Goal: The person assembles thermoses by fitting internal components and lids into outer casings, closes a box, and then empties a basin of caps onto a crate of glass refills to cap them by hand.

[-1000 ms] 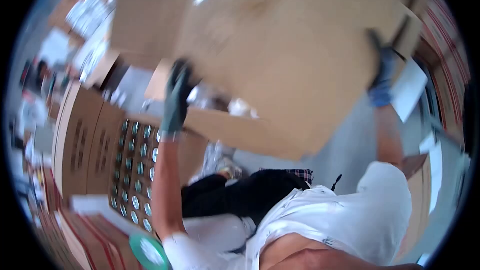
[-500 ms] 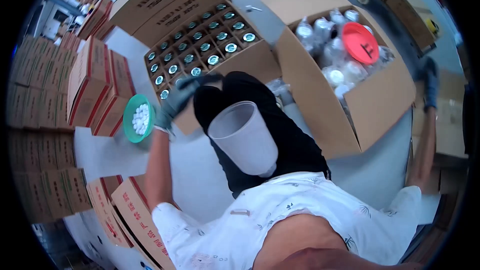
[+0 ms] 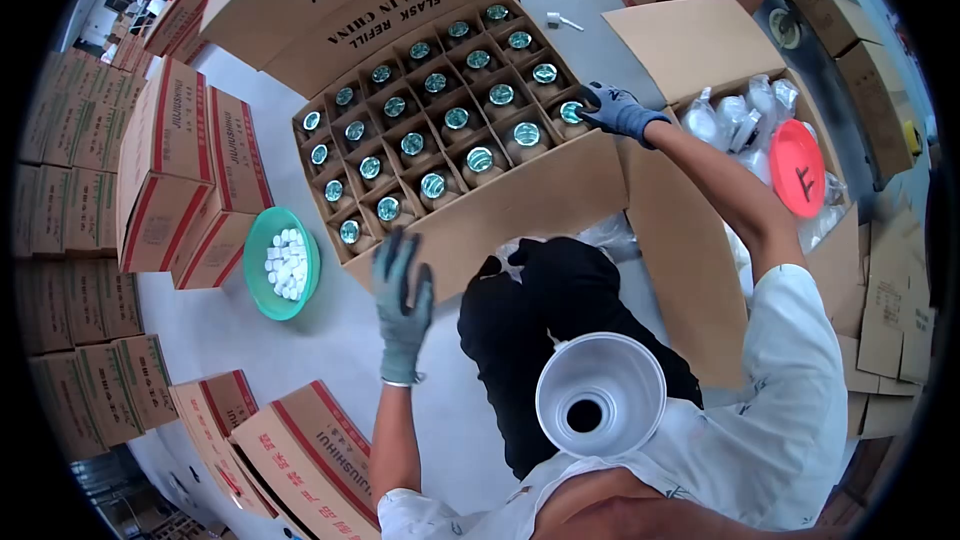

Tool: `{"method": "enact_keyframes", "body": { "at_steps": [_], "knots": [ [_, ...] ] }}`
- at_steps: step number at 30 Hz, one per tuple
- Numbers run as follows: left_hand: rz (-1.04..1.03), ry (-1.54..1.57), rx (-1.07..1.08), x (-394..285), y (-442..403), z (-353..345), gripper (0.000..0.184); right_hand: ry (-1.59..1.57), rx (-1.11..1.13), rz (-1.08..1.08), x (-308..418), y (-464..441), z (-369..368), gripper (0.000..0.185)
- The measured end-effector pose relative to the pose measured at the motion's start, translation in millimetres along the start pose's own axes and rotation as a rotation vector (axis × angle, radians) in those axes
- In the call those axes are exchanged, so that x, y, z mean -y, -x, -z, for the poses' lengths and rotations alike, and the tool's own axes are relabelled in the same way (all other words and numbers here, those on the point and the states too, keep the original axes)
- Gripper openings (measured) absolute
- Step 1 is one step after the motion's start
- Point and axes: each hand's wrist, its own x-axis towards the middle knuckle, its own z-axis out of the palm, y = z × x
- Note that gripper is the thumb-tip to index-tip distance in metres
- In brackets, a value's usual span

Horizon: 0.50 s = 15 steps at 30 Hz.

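Observation:
An open carton (image 3: 540, 188) with cardboard dividers holds several glass flask refills (image 3: 433, 186), one per cell. My right hand (image 3: 622, 114), in a blue-grey glove, reaches the carton's right corner, its fingertips beside the flask in the corner cell; whether they touch it I cannot tell. My left hand (image 3: 402, 308), in a grey-green glove, hovers in front of the carton's near left corner, fingers spread and empty. A light grey funnel-like cup (image 3: 601, 395) rests on my lap. To the left sits a green bowl (image 3: 258, 271) of small white pieces (image 3: 287, 264).
At the right, an open carton (image 3: 690, 270) holds plastic-wrapped items (image 3: 706, 123) and a red lid (image 3: 797, 168). Red-striped boxes (image 3: 165, 175) stand at the left, others (image 3: 310, 460) at the near left. A small metal-coloured tool (image 3: 565, 21) lies beyond the flask carton.
My right hand has moved from the far right to the flask carton's right corner. My left hand has moved right and nearer to me. The view has shifted, and the cup now faces upward.

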Motion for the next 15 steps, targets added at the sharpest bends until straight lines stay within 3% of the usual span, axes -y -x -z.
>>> {"method": "enact_keyframes", "body": {
  "at_steps": [2, 5, 7, 8, 10, 15],
  "knots": [
    [0.102, -0.078, -0.129, 88.2, -4.0, -14.2, 0.050, -0.003, -0.146, -0.106, -42.7, -35.7, -45.1, 0.062],
    [0.740, -0.082, -0.331, 210.0, 6.4, -35.1, 0.056, -0.073, -0.054, -0.310, -73.4, -56.5, -71.6, 0.086],
    [0.918, 0.204, -0.448, 247.7, -0.1, -41.7, 0.057, -0.020, 0.081, -0.473, -95.5, -68.5, -96.4, 0.084],
    [0.997, 0.353, -0.505, 267.1, -2.7, -46.7, 0.057, -0.126, 0.153, -0.507, -100.7, -70.2, -99.8, 0.073],
    [0.903, 0.487, -0.604, 307.6, 0.0, -59.8, 0.055, -0.219, -0.102, -0.409, -133.1, -75.2, -140.3, 0.054],
    [0.821, 0.693, -0.554, 335.4, 24.6, -54.1, 0.051, -0.268, -0.124, -0.386, -138.1, -57.2, -138.7, 0.039]
  ]
}}
